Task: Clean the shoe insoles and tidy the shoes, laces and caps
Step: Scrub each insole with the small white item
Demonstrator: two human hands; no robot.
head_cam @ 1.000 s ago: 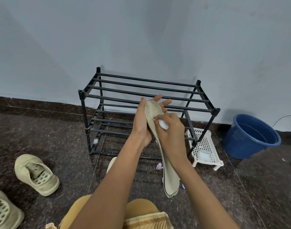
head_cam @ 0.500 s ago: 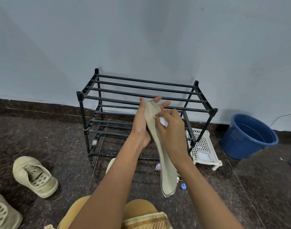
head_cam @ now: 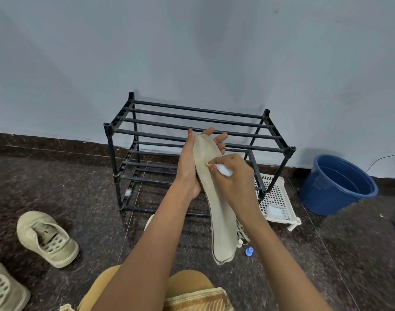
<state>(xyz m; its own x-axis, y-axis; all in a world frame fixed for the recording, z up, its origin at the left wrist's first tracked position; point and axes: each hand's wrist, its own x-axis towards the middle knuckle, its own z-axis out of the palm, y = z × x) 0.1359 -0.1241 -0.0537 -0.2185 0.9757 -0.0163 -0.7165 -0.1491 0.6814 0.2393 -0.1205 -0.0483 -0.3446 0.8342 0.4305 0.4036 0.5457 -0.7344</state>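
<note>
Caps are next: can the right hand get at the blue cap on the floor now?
Probably not yet: the right hand grips a white tool against the insole. The blue cap lies uncovered below it, so once freed, likely yes.

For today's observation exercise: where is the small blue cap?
In the head view, the blue cap lies on the floor, right of centre, just right of the lower end of the held insole.

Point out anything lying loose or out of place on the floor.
A small blue cap lies loose beside a heap of laces, in front of the rack. One shoe and a second shoe sit at left, off the rack.
</note>
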